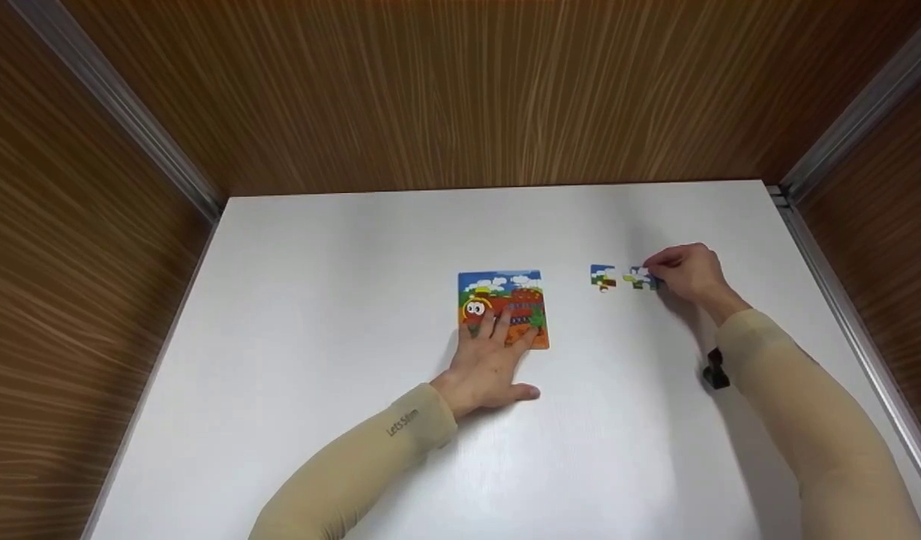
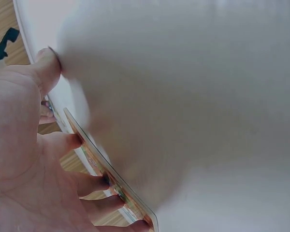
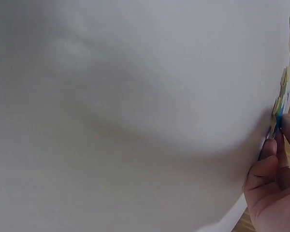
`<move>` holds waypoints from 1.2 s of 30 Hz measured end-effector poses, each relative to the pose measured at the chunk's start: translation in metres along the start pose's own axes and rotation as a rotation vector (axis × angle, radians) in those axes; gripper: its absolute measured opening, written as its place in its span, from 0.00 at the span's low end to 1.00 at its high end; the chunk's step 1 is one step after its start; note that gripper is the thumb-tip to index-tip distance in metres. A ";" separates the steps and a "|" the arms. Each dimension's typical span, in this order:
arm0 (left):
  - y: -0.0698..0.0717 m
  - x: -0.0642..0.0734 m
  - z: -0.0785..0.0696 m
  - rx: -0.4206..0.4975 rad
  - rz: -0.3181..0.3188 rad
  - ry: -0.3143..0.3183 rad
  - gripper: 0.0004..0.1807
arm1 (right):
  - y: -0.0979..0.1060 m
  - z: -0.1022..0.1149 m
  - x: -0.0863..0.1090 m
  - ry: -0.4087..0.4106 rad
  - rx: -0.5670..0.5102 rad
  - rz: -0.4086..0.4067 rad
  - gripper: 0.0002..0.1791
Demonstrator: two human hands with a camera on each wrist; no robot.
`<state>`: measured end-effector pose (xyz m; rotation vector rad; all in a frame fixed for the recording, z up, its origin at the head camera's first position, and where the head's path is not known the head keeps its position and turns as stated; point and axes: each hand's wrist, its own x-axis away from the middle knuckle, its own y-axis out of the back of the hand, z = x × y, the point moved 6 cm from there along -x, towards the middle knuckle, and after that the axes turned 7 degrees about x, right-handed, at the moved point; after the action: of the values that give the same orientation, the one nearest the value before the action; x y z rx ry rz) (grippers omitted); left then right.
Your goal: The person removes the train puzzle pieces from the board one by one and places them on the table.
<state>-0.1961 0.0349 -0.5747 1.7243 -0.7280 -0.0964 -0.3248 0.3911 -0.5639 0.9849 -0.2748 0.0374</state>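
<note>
My left hand (image 1: 490, 371) lies with spread, straight fingers on a picture puzzle (image 1: 514, 283) near the middle of the white table. The picture has a red train with a face, clouds and blue sky. Its fingertips press on the lower part, and the thumb sticks out to the side. To the right, my right hand (image 1: 691, 274) pinches a puzzle piece (image 3: 279, 118) between thumb and fingers. That piece sits right against another puzzle piece (image 1: 634, 279) with white cloud and green on it. A separate puzzle piece (image 1: 602, 274) lies just left of these.
The white table (image 1: 318, 337) is bordered by brown wood-grain panels (image 1: 460, 97) at the back and both sides, with metal rails (image 1: 854, 337) along the sides. A black clip-like part (image 1: 716, 371) shows beside the right sleeve.
</note>
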 end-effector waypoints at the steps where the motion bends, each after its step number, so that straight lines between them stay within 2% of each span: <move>1: 0.000 0.000 0.000 0.001 0.000 0.000 0.55 | 0.000 0.000 0.000 -0.001 -0.001 0.001 0.17; 11: 0.000 0.000 0.001 -0.011 -0.010 -0.011 0.55 | 0.002 0.001 0.002 0.058 0.015 -0.048 0.15; 19: 0.001 0.000 0.000 -0.001 -0.007 -0.013 0.56 | 0.003 0.006 0.004 0.031 -0.009 -0.048 0.16; 24: 0.001 0.000 0.001 0.005 -0.014 -0.014 0.56 | 0.004 0.018 0.007 0.039 -0.033 -0.060 0.18; 29: 0.001 0.000 0.000 0.012 -0.015 -0.013 0.55 | 0.002 0.036 0.011 0.099 -0.027 -0.070 0.18; 36: 0.000 -0.001 -0.003 0.027 -0.019 -0.011 0.45 | -0.007 0.058 0.017 0.176 -0.041 -0.060 0.17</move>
<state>-0.1955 0.0375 -0.5740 1.7576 -0.7240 -0.1094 -0.3196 0.3379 -0.5349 0.9423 -0.0843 0.0631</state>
